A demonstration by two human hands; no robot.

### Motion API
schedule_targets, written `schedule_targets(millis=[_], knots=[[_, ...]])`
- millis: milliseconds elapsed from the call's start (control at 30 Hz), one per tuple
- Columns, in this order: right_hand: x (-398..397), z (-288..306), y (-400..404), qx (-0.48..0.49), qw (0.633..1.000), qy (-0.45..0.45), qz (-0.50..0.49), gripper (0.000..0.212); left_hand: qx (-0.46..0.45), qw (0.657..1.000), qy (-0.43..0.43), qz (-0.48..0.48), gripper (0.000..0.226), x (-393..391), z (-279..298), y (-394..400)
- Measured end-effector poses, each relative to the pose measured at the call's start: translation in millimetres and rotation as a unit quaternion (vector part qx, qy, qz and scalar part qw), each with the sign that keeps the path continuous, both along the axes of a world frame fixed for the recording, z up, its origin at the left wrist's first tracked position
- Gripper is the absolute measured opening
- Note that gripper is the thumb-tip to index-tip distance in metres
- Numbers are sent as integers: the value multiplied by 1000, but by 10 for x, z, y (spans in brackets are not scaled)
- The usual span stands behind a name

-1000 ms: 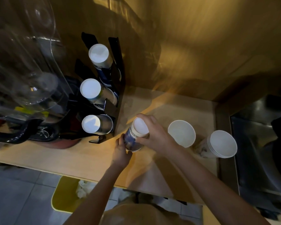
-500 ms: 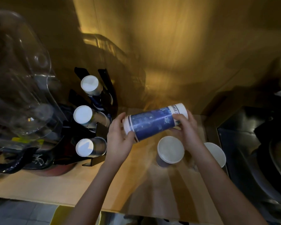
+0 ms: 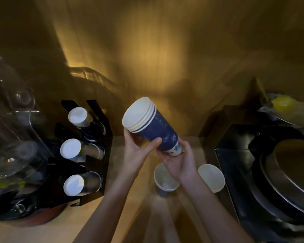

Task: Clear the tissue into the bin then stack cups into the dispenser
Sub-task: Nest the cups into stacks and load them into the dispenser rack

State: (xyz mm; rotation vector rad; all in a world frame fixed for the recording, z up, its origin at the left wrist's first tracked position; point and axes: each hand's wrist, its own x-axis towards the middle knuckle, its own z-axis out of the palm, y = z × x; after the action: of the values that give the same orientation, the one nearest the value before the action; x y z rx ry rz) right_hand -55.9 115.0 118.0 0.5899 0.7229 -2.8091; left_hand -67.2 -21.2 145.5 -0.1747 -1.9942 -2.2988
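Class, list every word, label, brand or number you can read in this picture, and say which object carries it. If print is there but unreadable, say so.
No text can be read.
Stack of blue cups held by the left hand and right hand: white marks near the base, too blurred to read.
Cup stacks in the black dispenser: any print is too dark and small to tell.
Loose cups on the counter: plain white insides, no print showing.

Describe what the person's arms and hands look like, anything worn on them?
Both forearms are bare as far as the picture shows: no sleeves, gloves, watch or bracelets. The left hand and right hand show no rings on the visible fingers. Dim lighting hides finer detail.
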Motion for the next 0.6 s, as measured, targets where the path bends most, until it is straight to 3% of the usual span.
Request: schedule_targets(millis=[167,333,500,600], knots=[[-16,85,29,81,996,-8,44,52,81,994,-18,66,98,-153,134,104],[-81,269,340,211,977,-5,7,60,67,997,-35,7,88,-166,248,64],[-136,739,496,455,879,139,27,27,-25,996,-26,-85,98,-112,278,115],[-102,935,494,539,817,195,55,53,-101,988,-2,-117,103,-62,263,201]])
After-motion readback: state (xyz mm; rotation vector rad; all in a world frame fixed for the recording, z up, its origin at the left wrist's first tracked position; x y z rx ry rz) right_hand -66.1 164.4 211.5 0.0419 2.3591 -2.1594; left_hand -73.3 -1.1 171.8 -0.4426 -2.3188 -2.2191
